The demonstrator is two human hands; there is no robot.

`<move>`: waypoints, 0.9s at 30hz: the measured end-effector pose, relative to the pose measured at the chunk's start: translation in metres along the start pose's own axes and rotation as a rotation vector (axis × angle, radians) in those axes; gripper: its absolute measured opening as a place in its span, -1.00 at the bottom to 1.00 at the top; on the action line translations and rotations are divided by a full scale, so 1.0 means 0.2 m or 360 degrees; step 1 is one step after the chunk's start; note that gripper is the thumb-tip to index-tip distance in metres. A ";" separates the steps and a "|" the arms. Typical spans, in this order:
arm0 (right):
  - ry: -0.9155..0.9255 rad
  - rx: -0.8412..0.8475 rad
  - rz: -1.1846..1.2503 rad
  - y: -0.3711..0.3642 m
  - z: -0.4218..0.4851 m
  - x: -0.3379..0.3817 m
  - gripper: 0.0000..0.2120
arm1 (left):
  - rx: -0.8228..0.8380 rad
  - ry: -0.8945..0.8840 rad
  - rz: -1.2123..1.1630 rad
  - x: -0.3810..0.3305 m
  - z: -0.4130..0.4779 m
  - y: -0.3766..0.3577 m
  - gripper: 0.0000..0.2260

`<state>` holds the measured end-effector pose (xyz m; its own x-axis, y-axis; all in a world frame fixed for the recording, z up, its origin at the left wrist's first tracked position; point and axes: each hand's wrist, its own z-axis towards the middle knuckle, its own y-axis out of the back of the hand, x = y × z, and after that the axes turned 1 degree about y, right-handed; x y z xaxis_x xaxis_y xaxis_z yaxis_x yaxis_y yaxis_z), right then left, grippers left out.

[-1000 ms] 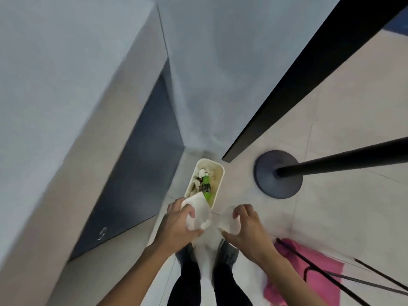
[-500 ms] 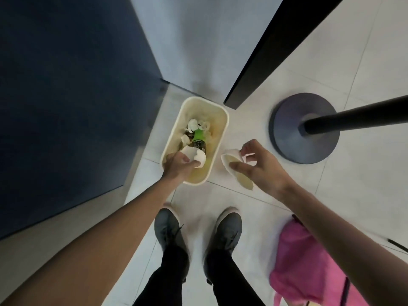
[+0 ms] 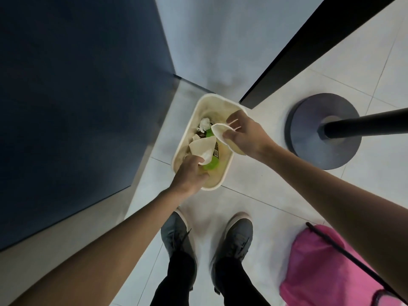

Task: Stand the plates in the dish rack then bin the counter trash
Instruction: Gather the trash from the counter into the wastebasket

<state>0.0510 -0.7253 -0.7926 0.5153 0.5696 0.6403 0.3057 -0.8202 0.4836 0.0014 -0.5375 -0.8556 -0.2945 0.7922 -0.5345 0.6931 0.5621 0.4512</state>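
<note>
Tiled floor (image 3: 265, 195), bin (image 3: 210, 107) near cabinet (image 3: 77, 107), stand base (image 3: 309, 142) apart

Two paper scraps held over the open bin on the floor.
The cream, oblong bin (image 3: 212, 188) stands upright on the floor tiles, holding a green bottle (image 3: 212, 164) lying on its side and white crumpled tissue (image 3: 204, 123). The left hand (image 3: 189, 175) grips a folded cream paper (image 3: 202, 146) above the bin's near end. The right hand (image 3: 247, 135) pinches a curved white scrap (image 3: 219, 131) over its far right side.
</note>
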 end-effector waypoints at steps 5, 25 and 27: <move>0.0178 0.0057 -0.0509 -0.10 0.19 0.02 -0.58 | -0.0128 -0.0200 -0.0155 0.04 -0.05 0.00 -0.74; 0.0333 0.0273 -0.2021 -0.43 0.24 -0.15 -0.65 | -0.0222 -0.0533 0.0100 0.14 -0.03 -0.02 -0.84; 0.0298 0.0176 -0.2048 -0.43 0.29 -0.14 -0.63 | -0.0244 -0.0628 0.0193 0.15 -0.04 -0.04 -0.86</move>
<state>0.0565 -0.6742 -0.8871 -0.3101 0.9363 -0.1647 0.5619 0.3203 0.7627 -0.0172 -0.5163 -0.8690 0.0771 0.7200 -0.6897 0.5929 0.5230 0.6123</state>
